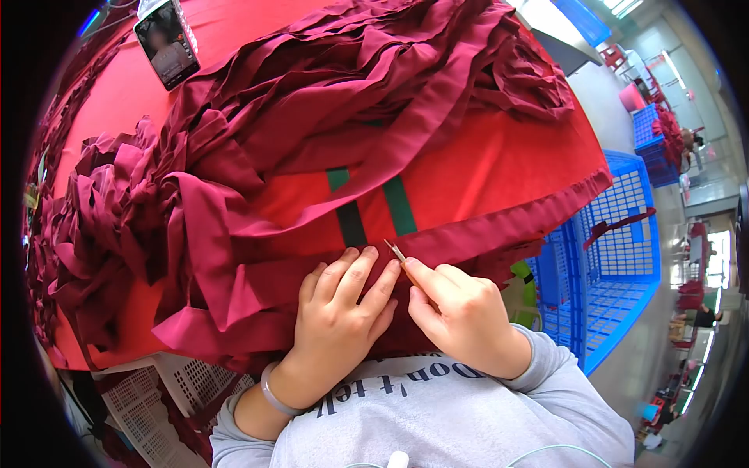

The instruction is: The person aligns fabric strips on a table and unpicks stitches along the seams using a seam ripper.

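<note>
Long maroon fabric strips (pixel 281 274) lie across the near edge of the table, one running out to the right. My left hand (pixel 337 312) rests flat on this cloth, fingers spread and holding nothing. In my right hand (pixel 466 313), just to its right, a slim pointed tool (pixel 398 253) is pinched between thumb and index finger. Its thin metal tip points up and left, at the strip's upper edge. Whether it is a seam ripper or tweezers I cannot tell, since my fingers cover its handle.
A large heap of maroon strips (pixel 335 86) covers the back and left of the red tablecloth (pixel 484 168). A phone (pixel 166 47) stands at the back left. Blue plastic crates (pixel 624 285) sit to the right, a white perforated crate (pixel 144 405) below left. People work farther off.
</note>
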The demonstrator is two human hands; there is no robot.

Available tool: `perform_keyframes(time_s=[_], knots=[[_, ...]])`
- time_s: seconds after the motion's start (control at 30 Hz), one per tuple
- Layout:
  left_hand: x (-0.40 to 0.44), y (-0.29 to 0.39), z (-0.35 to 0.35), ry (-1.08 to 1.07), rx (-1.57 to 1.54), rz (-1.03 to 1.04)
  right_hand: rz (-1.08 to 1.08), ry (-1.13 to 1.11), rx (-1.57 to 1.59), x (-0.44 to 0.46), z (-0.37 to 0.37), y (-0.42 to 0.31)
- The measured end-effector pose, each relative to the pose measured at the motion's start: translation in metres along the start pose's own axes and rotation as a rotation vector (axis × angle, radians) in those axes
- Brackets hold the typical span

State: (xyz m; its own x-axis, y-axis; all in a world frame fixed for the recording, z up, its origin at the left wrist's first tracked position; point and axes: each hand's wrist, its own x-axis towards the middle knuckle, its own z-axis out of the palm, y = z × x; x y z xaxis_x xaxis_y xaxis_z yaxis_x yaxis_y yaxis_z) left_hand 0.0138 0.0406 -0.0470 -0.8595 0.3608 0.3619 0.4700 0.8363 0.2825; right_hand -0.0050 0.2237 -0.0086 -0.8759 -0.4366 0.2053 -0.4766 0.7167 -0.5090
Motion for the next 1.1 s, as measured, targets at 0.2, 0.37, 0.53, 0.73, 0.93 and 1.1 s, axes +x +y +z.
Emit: perform_keyframes(time_s=[0.2, 0.37, 0.53, 0.73, 0.93, 1.1], knots=[[0.0, 0.0, -0.001, -0.004, 0.0, -0.016, 0.071, 0.12, 0.256, -0.004, 0.021, 0.007], [0.0, 0.001, 0.0, 0.008, -0.007, -0.018, 0.106, 0.039, 0.205, -0.002, 0.011, 0.004], [-0.001, 0.0, 0.002, 0.02, -0.008, -0.023, 0.205, 0.041, 0.363, -0.002, 0.017, 0.006], [0.0, 0.002, -0.001, 0.002, -0.015, -0.04, 0.29, 0.368, 0.494, -0.011, 0.038, 0.011], [0.0, 0.002, 0.001, -0.003, -0.018, -0.042, 0.091, 0.092, 0.191, -0.006, -0.004, 0.011], [-0.002, 0.001, 0.002, 0.005, -0.01, -0.032, 0.055, 0.004, -0.045, -0.005, -0.005, 0.002]])
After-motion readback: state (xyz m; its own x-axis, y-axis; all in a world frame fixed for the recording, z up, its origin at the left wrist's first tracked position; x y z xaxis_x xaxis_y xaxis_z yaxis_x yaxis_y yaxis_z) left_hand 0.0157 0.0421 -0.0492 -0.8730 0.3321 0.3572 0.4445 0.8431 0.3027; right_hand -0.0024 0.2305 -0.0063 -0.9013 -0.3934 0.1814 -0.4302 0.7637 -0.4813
